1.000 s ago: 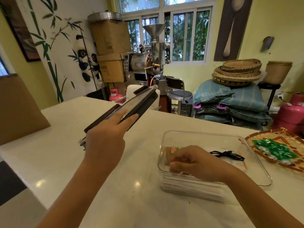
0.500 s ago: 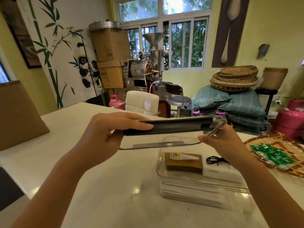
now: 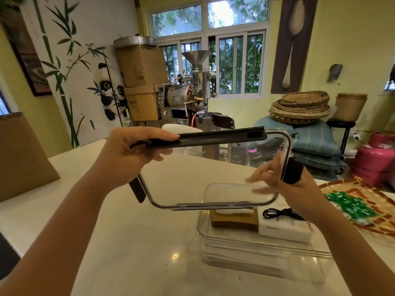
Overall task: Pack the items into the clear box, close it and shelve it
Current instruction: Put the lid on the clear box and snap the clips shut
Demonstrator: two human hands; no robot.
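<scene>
So, nearest at lower centre-right: the clear box (image 3: 245,251) sits open on the white table (image 3: 132,242), with a brown block (image 3: 233,221), a white box (image 3: 284,231) and a black cable (image 3: 280,213) already inside. Right of it, at the frame's right edge, a woven tray (image 3: 372,189) holds green packets (image 3: 346,207); those are outside the box, and I can't tell whether they count as items to pack.

Above the box, mid-frame, the lid (image 3: 213,167) is held in the air, tilted up toward the camera, not touching the box. Left hand (image 3: 126,157) grips the lid's upper-left corner, fingers curled round its black top clip (image 3: 211,136), thumb on top. Right hand (image 3: 284,184) has the lid's right edge at the black side clip (image 3: 291,170); fingers look spread and are motion-blurred, so whether it's clamping or just steadying — cannot tell.

Step in hand: closing. Next move, by my read: level the lid, line its corners up with the box rim, lower it flat, then press the clips down on each side. Then the box goes to a shelf, none in view.

Far back: a coffee roaster (image 3: 188,95), cardboard boxes (image 3: 141,82), stacked baskets (image 3: 299,107) under the window (image 3: 233,60).
</scene>
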